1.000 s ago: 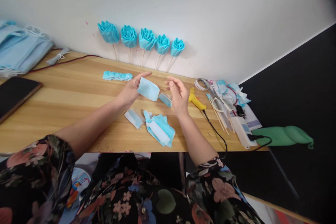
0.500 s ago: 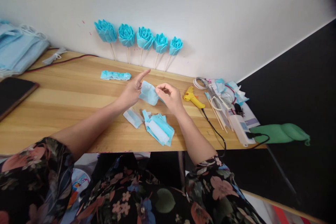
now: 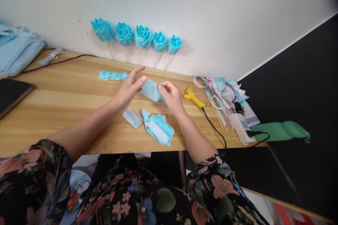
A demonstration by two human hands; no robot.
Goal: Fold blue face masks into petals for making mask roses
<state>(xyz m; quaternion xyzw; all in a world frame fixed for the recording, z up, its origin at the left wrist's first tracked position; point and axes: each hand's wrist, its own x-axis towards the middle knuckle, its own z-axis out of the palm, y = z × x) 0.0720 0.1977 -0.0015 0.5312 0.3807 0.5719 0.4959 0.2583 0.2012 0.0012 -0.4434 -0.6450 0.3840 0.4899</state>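
A thin light-blue piece of non-woven mask fabric spans the space between my two hands, above the table. My right hand pinches its right part between thumb and curled fingers, and a blue end hangs below them. At the left end is my left hand, its thumb along the fabric's edge and its index finger stretched out; the lower fingers are partly hidden. Below my hands lie a pile of cut blue and white fabric pieces and a paler piece. A folded blue strip rests behind my left hand.
Several blue fabric flowers on sticks lean against the wall. To the right are a yellow glue gun, tape roll, scissors and a power strip. Masks and a phone lie left.
My left hand has turned, bringing its thumb over the fabric's left end. The piece now looks longer and flatter between my hands. My right hand keeps its pinch.
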